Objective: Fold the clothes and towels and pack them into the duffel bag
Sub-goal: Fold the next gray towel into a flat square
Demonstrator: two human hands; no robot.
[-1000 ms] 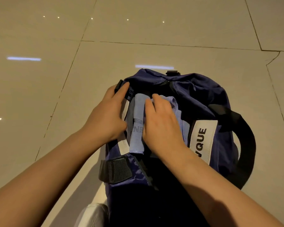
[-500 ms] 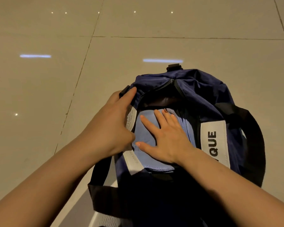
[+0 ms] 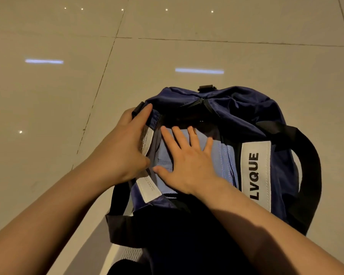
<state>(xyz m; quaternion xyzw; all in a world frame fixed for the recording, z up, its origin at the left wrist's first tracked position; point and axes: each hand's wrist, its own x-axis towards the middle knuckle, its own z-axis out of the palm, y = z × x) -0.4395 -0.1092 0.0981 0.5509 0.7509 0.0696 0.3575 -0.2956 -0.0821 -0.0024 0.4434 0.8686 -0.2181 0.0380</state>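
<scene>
Whereas one second ago the folded light-blue fabric garment (image 3: 222, 155) stood bunched and upright in the mouth of the navy-blue nylon duffel bag (image 3: 246, 108), it is now seen lying flat inside the opening, spread against the bag's left-hand rim. From this it is judged that the item is packed and only needs pressing down; whether further clothes or towels remain cannot be told, as none are in view. The right hand (image 3: 189, 161) is laid palm-down on the garment, fingers straight and splayed toward the far end of the bag, thumb out toward the left rim; nothing is gripped by it. The left hand (image 3: 125, 147) is curled over the left rim, fingers on the outside and thumb inside, so that the edge with its white label strip (image 3: 149, 188) is pinched and pulled outward. The bag rests on a glossy beige tiled floor (image 3: 48, 116).
</scene>
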